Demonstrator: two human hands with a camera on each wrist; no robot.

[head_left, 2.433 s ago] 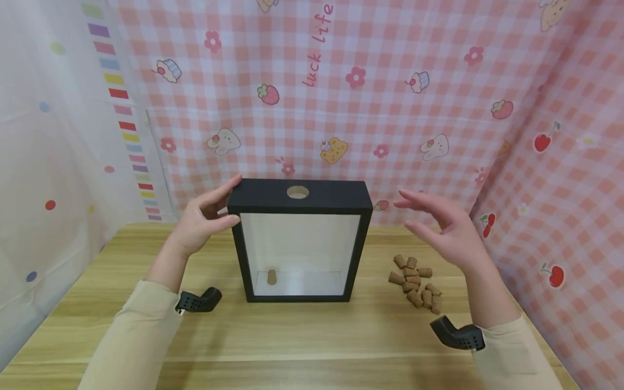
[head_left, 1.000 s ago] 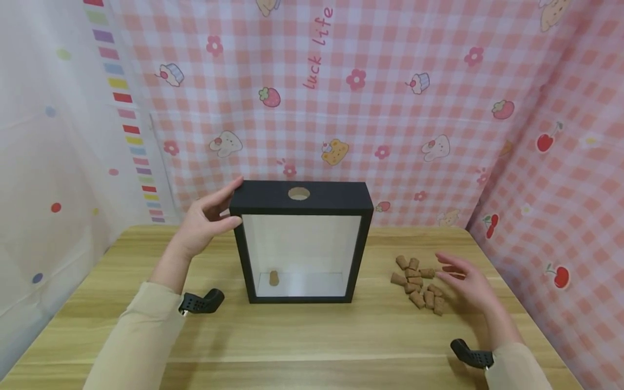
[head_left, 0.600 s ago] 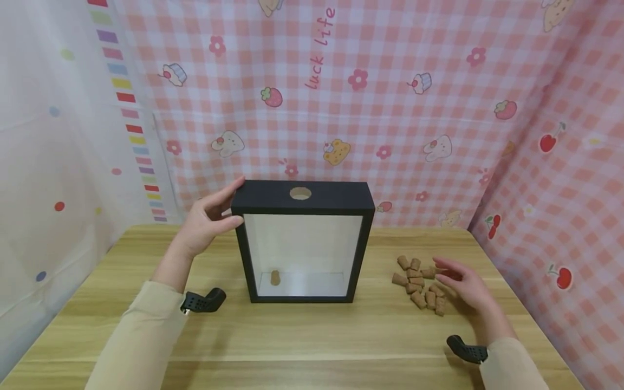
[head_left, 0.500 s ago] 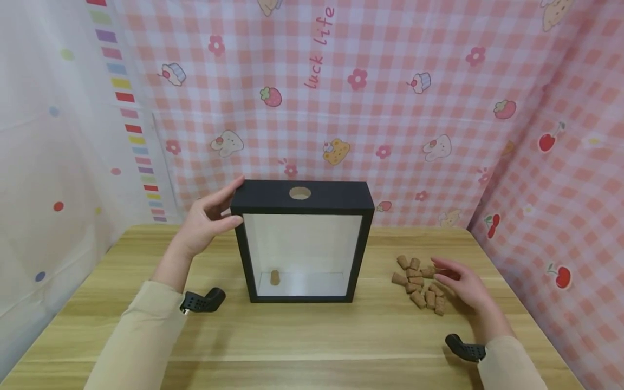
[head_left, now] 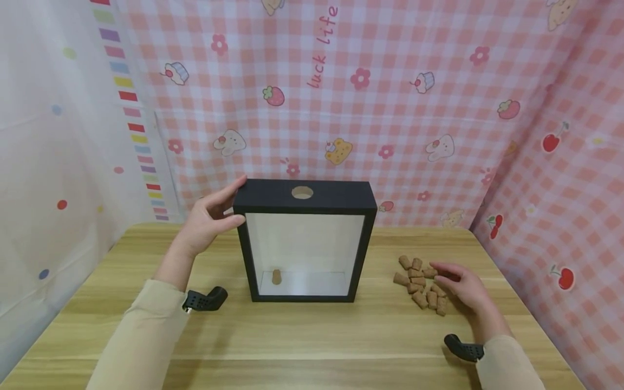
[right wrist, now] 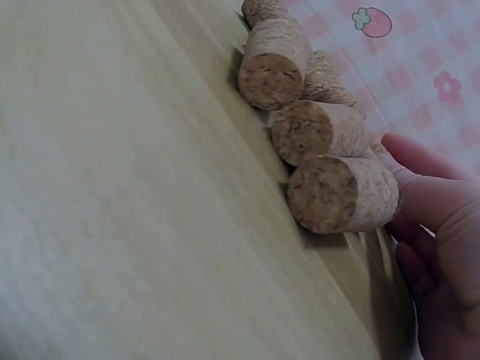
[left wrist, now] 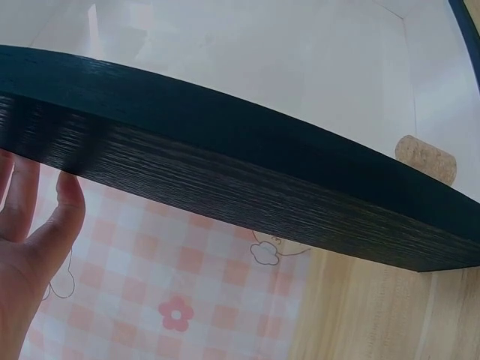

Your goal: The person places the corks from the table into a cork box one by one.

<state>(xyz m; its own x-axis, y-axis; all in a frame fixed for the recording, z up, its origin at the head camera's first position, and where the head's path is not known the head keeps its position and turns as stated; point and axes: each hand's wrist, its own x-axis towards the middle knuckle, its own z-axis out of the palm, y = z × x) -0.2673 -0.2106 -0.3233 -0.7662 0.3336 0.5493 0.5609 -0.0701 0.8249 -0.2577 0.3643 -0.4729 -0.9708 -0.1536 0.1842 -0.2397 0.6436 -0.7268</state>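
Observation:
A black-framed display box (head_left: 307, 207) with a clear front and a round hole (head_left: 302, 192) in its top stands upright. My left hand (head_left: 202, 222) grips its upper left corner, thumb at the front and fingers behind. One cork (head_left: 276, 277) stands inside, towards the left. Right of the box lies a loose pile of corks (head_left: 416, 281). At its right side my right hand (head_left: 465, 284) has thumb and index finger on either side of one cork (head_left: 429, 272). Whether they press on it is unclear; in the right wrist view nearer corks (right wrist: 341, 193) partly hide the fingertips.
The wooden table (head_left: 292, 341) runs under everything. A pink checked cloth (head_left: 390, 108) with printed pictures hangs close behind the box and along the right. White cloth (head_left: 58, 151) with coloured dots hangs on the left. Black wrist cameras (head_left: 207, 299) sit on both forearms.
My right hand has come down from beside the box top to the corks, then edged slightly left over one cork. The left hand has kept its grip on the box.

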